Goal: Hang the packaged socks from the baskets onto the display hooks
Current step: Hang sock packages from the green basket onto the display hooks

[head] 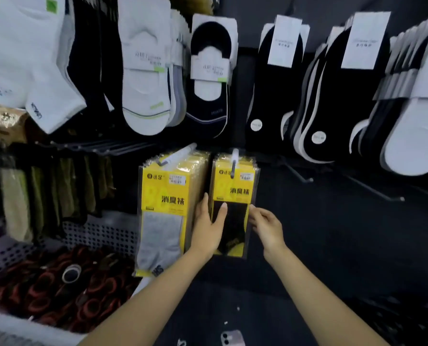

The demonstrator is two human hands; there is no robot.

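Two stacks of yellow sock packs hang on display hooks in front of me. The left stack (165, 196) shows grey socks. The right stack (235, 191) shows black socks and hangs on a hook (233, 162). My left hand (209, 226) grips the left edge of the black-sock stack, thumb across its front and fingers behind. My right hand (266, 227) touches the stack's right edge with its fingertips, fingers loosely bent.
Above hang rows of white and black ankle socks (145, 78). Empty hooks (372, 191) stick out at the right. A perforated grey basket (100, 233) at lower left holds red-and-black rolled items. Olive and beige socks (45, 196) hang at far left. A phone (232, 338) lies below.
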